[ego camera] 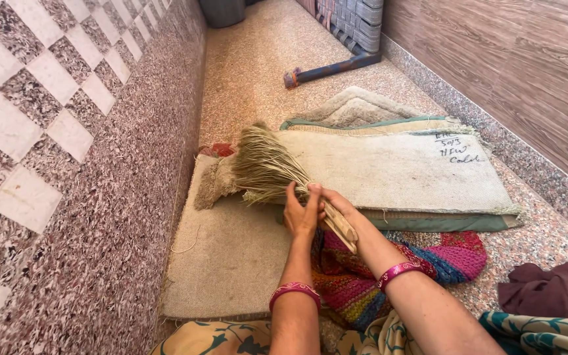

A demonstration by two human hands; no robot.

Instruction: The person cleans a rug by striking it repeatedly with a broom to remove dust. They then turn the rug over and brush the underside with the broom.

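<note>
Head view, looking down: left hand (299, 213) and right hand (331, 202), both closed round the neck of a grass broom (267, 167), just where bristles meet handle. Bristle fan pointing far-left, resting across 2 stacked beige mats (396, 171) on the speckled floor (258, 59). Seemingly mid-grip, tightening or straightening the bundle. Calls next for a firm hold at the binding, handle kept steady. Colourful crochet cloth (455, 260) lying near right.
</note>
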